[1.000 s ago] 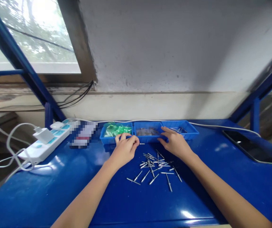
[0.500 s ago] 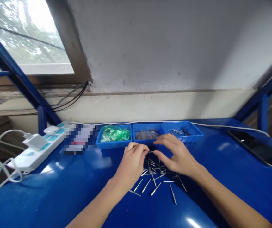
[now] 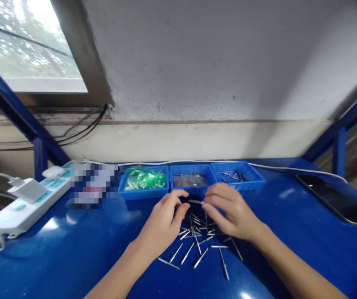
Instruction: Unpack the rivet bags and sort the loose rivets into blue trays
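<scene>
Between the thumb and fingers of my right hand is a pop rivet, its thin end pointing left. My left hand is just left of that end, thumb and forefinger parted, with nothing visible between them. Below both hands, loose silver pop rivets lie scattered and overlapping on the blue tabletop. My right hand partly covers the pile.
Behind my hands stand three joined blue trays: one with green plastic bits, one with clear packets, one with rivets. A white power strip lies left, a dark phone right. A white cable runs along the back.
My left hand has let go of the rivet and drawn slightly away, its fingers parting. The rivet stays in my right hand. The camera view has shifted a little.
</scene>
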Motion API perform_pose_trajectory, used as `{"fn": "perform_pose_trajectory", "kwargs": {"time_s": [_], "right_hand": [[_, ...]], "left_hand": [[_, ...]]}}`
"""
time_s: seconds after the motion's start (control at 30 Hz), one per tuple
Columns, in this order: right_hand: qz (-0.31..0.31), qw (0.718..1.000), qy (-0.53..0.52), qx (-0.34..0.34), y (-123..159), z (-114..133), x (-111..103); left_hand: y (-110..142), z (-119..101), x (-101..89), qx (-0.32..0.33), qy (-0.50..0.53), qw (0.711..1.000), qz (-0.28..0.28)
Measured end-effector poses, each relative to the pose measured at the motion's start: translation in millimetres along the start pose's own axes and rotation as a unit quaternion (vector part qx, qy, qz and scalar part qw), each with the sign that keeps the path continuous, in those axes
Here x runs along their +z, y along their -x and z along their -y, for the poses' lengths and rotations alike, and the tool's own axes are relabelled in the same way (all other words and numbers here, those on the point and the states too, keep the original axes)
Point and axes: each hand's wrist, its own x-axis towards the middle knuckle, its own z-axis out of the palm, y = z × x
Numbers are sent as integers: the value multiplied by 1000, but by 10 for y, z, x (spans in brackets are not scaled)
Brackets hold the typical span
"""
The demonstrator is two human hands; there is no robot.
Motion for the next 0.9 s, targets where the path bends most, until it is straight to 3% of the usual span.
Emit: {"fn": "perform_pose_trajectory", "kwargs": {"time_s": [0.1, 0.2, 0.27, 0.43, 0.6, 0.73, 0.9], "right_hand": [[-114, 978, 101, 141, 47, -259, -199], [-85, 933, 174, 302, 87, -457, -284], [-49, 929, 157, 331, 81, -449, -234], [36, 978, 4, 205, 17, -58, 109], [91, 989, -77, 87, 18, 166, 274], [79, 991, -78, 69, 18, 160, 269], [46, 996, -46, 62, 8, 74, 167]], "left_hand": [[-1, 29, -95, 38, -95, 991, 89], [18, 55, -114, 69, -142, 973, 166], [36, 53, -95, 70, -155, 968, 185], [41, 50, -145, 68, -190, 967, 153], [-10, 50, -230, 60, -172, 979, 86], [-30, 11, -192, 61, -152, 984, 74], [-19, 63, -146, 14, -151, 987, 47]]}}
